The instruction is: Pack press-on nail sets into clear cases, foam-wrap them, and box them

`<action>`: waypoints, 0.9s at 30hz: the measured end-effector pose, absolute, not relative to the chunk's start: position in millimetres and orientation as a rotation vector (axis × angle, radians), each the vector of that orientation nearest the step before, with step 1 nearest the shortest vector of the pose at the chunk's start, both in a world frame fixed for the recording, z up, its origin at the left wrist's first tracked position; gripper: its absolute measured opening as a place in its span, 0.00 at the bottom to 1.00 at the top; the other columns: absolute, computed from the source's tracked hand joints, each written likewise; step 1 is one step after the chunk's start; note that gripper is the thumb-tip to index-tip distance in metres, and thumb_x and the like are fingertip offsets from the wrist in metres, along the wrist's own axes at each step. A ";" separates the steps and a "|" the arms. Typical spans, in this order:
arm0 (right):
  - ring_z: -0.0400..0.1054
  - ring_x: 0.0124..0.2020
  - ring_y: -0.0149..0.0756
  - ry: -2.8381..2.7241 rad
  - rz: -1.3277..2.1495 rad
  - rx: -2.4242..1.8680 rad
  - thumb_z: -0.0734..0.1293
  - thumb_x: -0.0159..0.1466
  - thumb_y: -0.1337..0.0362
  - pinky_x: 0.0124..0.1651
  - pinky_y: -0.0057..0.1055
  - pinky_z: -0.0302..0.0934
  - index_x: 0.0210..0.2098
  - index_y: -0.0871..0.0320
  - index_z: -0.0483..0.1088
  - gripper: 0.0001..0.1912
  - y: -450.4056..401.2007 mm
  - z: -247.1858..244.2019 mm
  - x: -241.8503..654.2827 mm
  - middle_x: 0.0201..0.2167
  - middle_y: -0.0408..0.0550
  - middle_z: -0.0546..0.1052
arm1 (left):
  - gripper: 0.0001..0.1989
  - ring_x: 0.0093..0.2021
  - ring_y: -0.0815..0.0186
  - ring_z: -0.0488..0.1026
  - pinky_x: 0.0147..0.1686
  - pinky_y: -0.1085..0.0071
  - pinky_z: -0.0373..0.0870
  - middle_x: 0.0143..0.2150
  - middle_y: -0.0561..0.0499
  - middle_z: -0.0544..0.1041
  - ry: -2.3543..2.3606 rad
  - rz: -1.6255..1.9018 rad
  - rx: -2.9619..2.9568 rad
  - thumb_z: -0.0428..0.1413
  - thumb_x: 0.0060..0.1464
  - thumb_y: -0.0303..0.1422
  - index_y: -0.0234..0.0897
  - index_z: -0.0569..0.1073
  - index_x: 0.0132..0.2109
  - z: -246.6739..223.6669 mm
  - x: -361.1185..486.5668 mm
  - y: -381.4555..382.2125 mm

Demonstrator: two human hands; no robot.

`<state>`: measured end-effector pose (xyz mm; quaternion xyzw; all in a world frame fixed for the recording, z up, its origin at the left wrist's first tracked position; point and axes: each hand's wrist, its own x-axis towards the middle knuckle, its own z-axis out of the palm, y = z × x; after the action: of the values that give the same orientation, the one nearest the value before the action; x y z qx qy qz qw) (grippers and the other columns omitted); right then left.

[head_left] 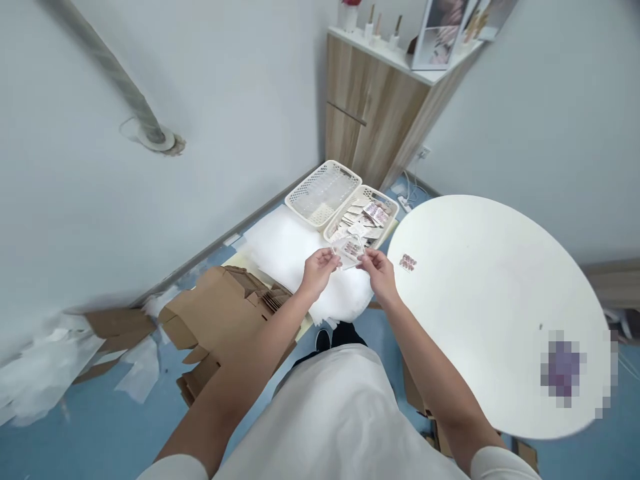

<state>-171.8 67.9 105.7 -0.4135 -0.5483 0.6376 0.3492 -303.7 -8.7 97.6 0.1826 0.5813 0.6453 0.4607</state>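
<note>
Between my two hands is a clear plastic case point(345, 257), tilted, with small pinkish pieces showing in or through it. My left hand point(319, 269) pinches its left edge between thumb and fingers. At the opposite edge, my right hand point(379, 268) is closed on the case as well. Just beyond the case sits a white basket point(391, 225) heaped with printed cards, some pink and purple. Beside it, a second white basket point(296, 208) holds clear plastic pieces. A small card of pinkish nail-like pieces point(407, 263) lies on the round table, right of my right hand.
A round white table point(480, 287) fills the right side, bearing a blurred purple patch. Flattened cardboard boxes point(215, 307) and white sheets point(280, 247) lie to the left and ahead. A wooden cabinet point(370, 100) stands at the back; a power strip point(404, 203) lies near its foot.
</note>
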 end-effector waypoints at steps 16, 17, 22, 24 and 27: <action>0.64 0.48 0.43 -1.649 0.871 -1.412 0.64 0.56 0.54 0.47 0.44 0.60 0.45 0.55 0.64 0.19 -49.2 127.3 6.8 0.46 0.53 0.69 | 0.17 0.26 0.72 0.69 0.30 0.72 0.67 0.25 0.54 0.71 1.154 1.133 0.852 0.60 0.42 0.37 0.32 0.70 0.39 113.7 -186.0 -42.9; 0.61 0.50 0.44 -1.728 0.773 -1.406 0.65 0.55 0.54 0.49 0.45 0.59 0.46 0.54 0.64 0.21 -51.1 130.6 16.4 0.48 0.53 0.68 | 0.17 0.25 0.72 0.69 0.29 0.72 0.67 0.24 0.54 0.71 1.130 1.107 0.879 0.60 0.41 0.37 0.32 0.70 0.38 115.1 -177.5 -39.6; 0.56 0.54 0.49 -2.100 0.506 -1.345 0.67 0.52 0.55 0.50 0.50 0.56 0.53 0.51 0.58 0.30 -50.8 142.7 54.8 0.55 0.53 0.61 | 0.17 0.24 0.72 0.69 0.29 0.72 0.67 0.23 0.55 0.70 1.035 1.020 0.996 0.61 0.40 0.37 0.32 0.70 0.36 119.9 -125.9 -21.2; 0.56 0.53 0.50 -2.182 0.482 -1.332 0.68 0.52 0.58 0.49 0.51 0.57 0.56 0.50 0.53 0.34 -45.6 143.4 67.4 0.56 0.53 0.59 | 0.16 0.24 0.72 0.69 0.29 0.73 0.66 0.22 0.55 0.70 1.016 0.987 1.058 0.61 0.40 0.37 0.32 0.70 0.36 121.1 -103.3 -14.3; 0.56 0.54 0.48 -2.189 0.472 -1.309 0.67 0.53 0.63 0.50 0.50 0.57 0.58 0.51 0.49 0.36 -34.2 141.8 87.9 0.56 0.54 0.59 | 0.16 0.25 0.71 0.69 0.29 0.72 0.66 0.23 0.54 0.70 1.009 0.932 1.133 0.60 0.41 0.37 0.33 0.70 0.37 123.3 -71.8 -4.5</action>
<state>87.9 -34.2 141.8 -0.4860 -0.8124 0.1752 0.2704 -71.8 -4.5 123.3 0.4944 0.4403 0.4071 0.6293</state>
